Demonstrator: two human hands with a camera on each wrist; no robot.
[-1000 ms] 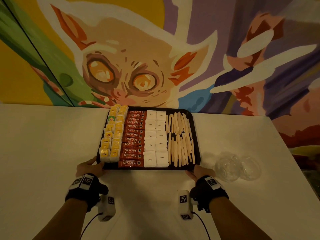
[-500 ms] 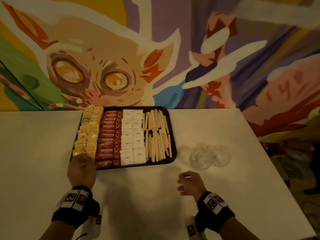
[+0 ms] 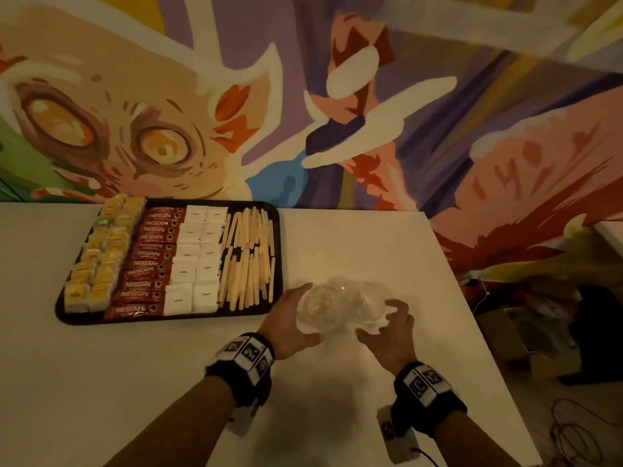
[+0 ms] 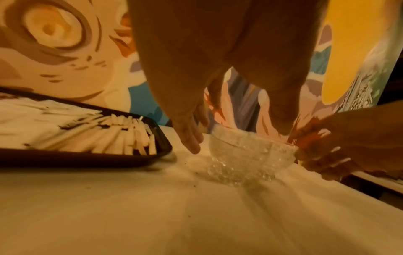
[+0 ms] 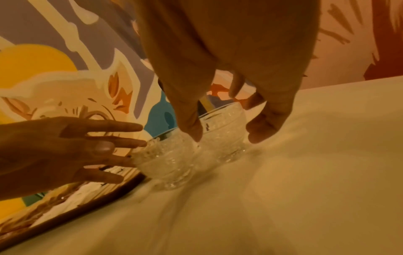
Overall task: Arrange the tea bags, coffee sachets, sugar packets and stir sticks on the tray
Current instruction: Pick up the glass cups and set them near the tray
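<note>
The black tray [image 3: 168,320] sits at the left of the white table. It holds rows of yellow tea bags [image 3: 97,264], red coffee sachets [image 3: 148,264], white sugar packets [image 3: 195,264] and wooden stir sticks [image 3: 249,261]. Right of the tray stand two clear glass bowls side by side. My left hand [image 3: 305,313] cups the left bowl [image 3: 320,306] with straight, spread fingers. Around the right bowl [image 3: 365,298] my right hand [image 3: 377,318] spreads, thumb and fingers on either side. In the right wrist view the right hand [image 5: 226,134] straddles that bowl [image 5: 222,138]; I cannot tell whether it touches.
A painted mural wall [image 3: 303,112] rises directly behind the table. The table's right edge [image 3: 472,315] runs close to the bowls. Beyond it, cardboard boxes [image 3: 526,338] and cables [image 3: 573,433] lie on the floor.
Both hands have left the tray's front edge and moved right to the two glass bowls. The head view has swung right with them. The tray has stayed put.
</note>
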